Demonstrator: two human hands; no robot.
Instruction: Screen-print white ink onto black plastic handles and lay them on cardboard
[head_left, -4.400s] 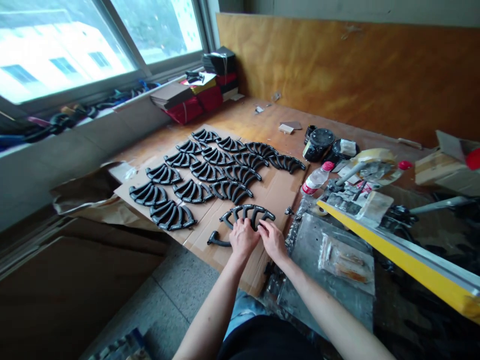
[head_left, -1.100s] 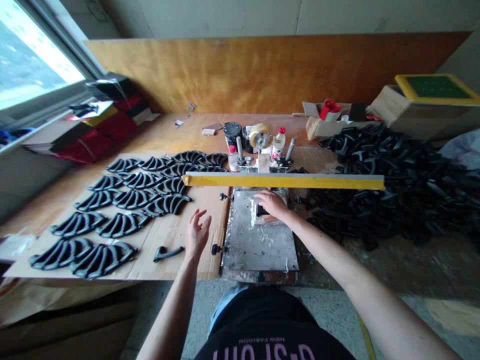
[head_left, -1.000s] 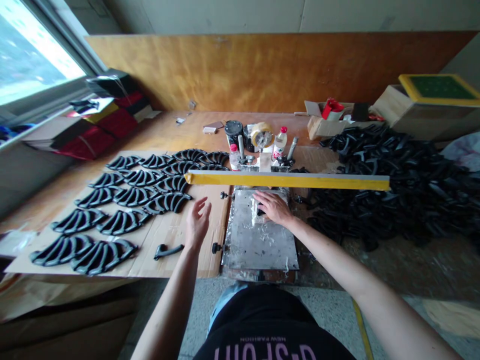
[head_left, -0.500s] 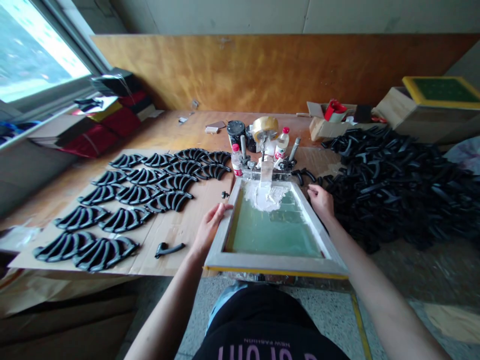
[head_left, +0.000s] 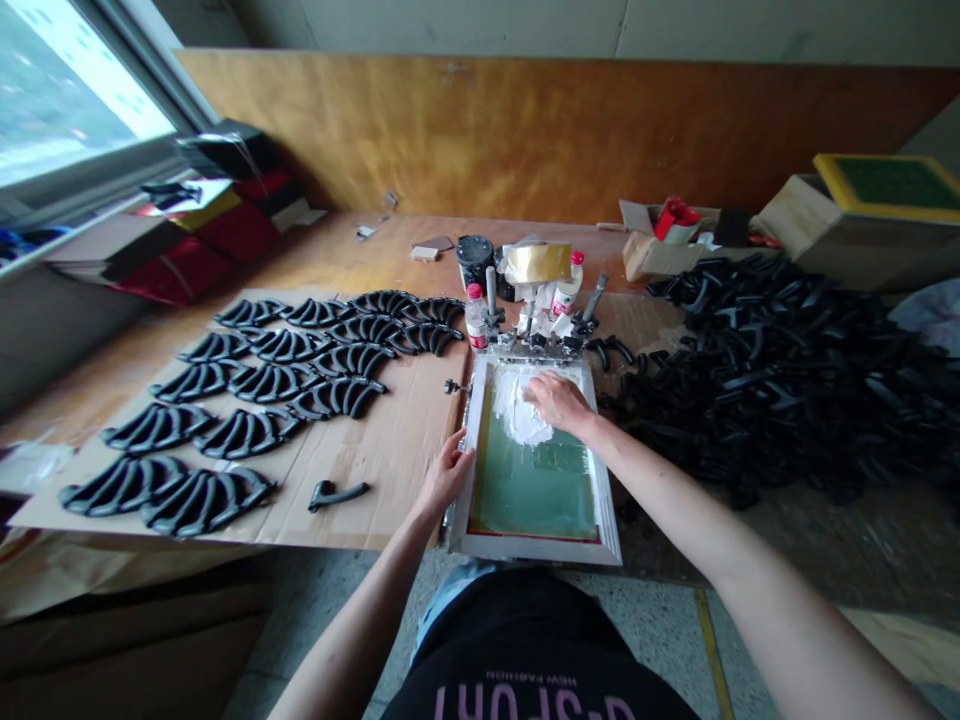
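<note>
A silk-screen frame (head_left: pixel 611 530) with green mesh lies flat in front of me, white paste (head_left: pixel 517 415) spread over the far part of its mesh. My left hand (head_left: pixel 448 472) is at the frame's left edge, thumb and fingers closed on the rim. Over the paste, my right hand (head_left: pixel 559 403) is closed round a small scraper (head_left: pixel 529 391), mostly hidden by the fingers. Behind the frame stands its metal clamp mount (head_left: pixel 532 343), with a roll of tape (head_left: pixel 538 263) above it.
Rows of black curved handles (head_left: pixel 270 385) lie on cardboard (head_left: pixel 405 450) at left, one loose handle (head_left: pixel 339 494) nearer me. A large heap of black parts (head_left: pixel 795 380) fills the right. Bottles (head_left: pixel 475 318), a dark tub (head_left: pixel 474 262) and boxes (head_left: pixel 795 225) stand behind.
The screen frame has come down from a raised tilt to lie flat. My right hand has left its right side and closed on the scraper; my left hand has slid nearer along the left edge.
</note>
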